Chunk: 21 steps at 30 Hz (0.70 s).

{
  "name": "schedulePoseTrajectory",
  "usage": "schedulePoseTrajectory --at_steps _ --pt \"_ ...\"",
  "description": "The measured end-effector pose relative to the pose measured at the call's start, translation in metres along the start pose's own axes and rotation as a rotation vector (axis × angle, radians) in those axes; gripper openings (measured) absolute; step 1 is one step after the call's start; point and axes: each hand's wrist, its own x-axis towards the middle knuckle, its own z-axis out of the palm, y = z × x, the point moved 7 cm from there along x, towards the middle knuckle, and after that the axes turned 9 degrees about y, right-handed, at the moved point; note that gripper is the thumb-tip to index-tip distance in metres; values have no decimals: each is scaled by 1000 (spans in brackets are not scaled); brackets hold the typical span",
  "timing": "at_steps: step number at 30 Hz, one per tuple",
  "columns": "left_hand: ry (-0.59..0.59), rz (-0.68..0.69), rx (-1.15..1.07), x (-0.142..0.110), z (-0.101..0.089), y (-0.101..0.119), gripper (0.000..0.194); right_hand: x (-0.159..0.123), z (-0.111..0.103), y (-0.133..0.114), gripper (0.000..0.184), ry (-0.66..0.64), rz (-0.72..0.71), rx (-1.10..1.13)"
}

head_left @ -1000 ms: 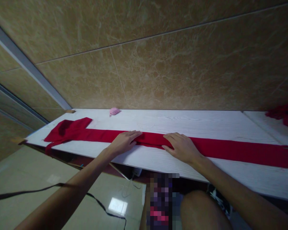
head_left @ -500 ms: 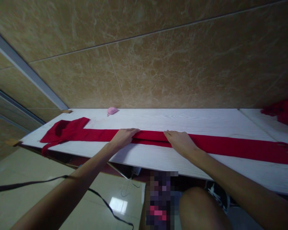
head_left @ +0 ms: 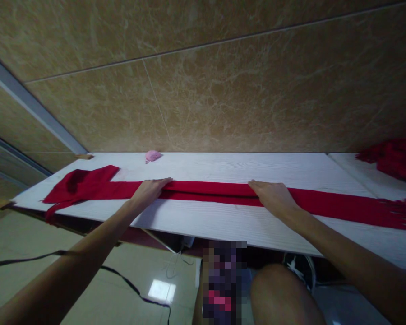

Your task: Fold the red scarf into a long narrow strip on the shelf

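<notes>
A long red scarf (head_left: pixel 209 190) lies lengthwise along the white wood-grain tabletop (head_left: pixel 216 221), folded into a narrow strip with a dark crease between my hands. Its left end is a loose, bunched heap, while the right end shows fringe. Left of the middle, my left hand (head_left: pixel 151 187) rests on the strip with fingers stretched out flat. My right hand (head_left: pixel 270 193) lies farther right on the same strip, fingers extended along its far edge. Both hands press on the cloth from above; neither grips it.
A small pink object (head_left: pixel 152 156) sits near the wall at the back left. Another fringed red cloth (head_left: pixel 397 160) is heaped at the back right. Tan marbled wall panels (head_left: pixel 223 90) rise behind the table. A dark strap (head_left: pixel 131 282) hangs below my left arm.
My hands have spread apart along the scarf, the left moving left and the right moving right. More of the creased strip shows between them. The whole view has shifted slightly.
</notes>
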Motion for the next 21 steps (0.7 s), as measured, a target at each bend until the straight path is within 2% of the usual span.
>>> schedulePoseTrajectory --at_steps 6,9,13,16,21 --pt "-8 -132 26 -29 0 -66 63 -27 11 62 59 28 101 -35" --pt "-11 -198 50 -41 2 -90 63 -36 11 79 59 13 121 -41" --pt "-23 -189 16 -44 1 -93 62 -38 10 81 62 -32 102 -61" --pt "-49 -179 -14 -41 1 -93 64 -40 10 79 63 -13 78 -49" --pt "-136 -145 -64 -40 12 -104 73 -46 15 83 65 -6 63 -15"
